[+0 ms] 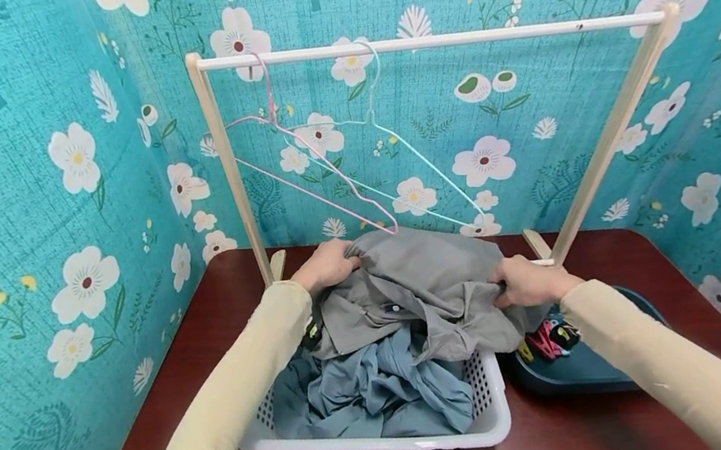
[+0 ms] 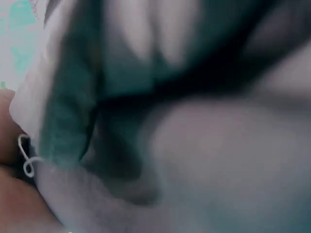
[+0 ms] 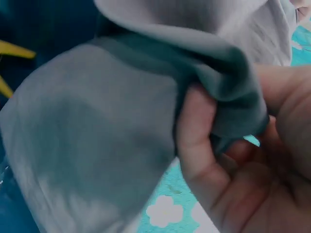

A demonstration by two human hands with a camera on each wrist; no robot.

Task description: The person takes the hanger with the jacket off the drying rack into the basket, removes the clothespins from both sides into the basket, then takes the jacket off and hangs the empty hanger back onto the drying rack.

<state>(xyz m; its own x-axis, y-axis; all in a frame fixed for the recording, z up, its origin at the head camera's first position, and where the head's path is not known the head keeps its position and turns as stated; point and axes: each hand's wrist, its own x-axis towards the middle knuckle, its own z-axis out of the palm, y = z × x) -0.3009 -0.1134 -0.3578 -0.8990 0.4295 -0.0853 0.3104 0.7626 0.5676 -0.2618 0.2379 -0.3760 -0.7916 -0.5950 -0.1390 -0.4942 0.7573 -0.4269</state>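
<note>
A crumpled grey garment (image 1: pixel 439 259) is stretched between my two hands over the basket, with a small dark-and-white spot showing near its middle. My left hand (image 1: pixel 330 264) grips its left edge. On the other side my right hand (image 1: pixel 528 281) pinches a fold, thumb and fingers closed round the cloth in the right wrist view. Blurred grey cloth (image 2: pixel 218 160) fills most of the left wrist view, with a thin white loop of cord by the hand. Below lies blue-grey clothing (image 1: pixel 382 390) inside the white plastic basket (image 1: pixel 399 443).
Behind the basket stands a rack with a white rod (image 1: pixel 444 39) and wooden posts. A pink hanger (image 1: pixel 327 158) and a pale mint hanger (image 1: pixel 420 154) hang from it. A dark blue tray (image 1: pixel 597 360) with colourful clips (image 1: pixel 550 339) sits at right, partly under my right forearm.
</note>
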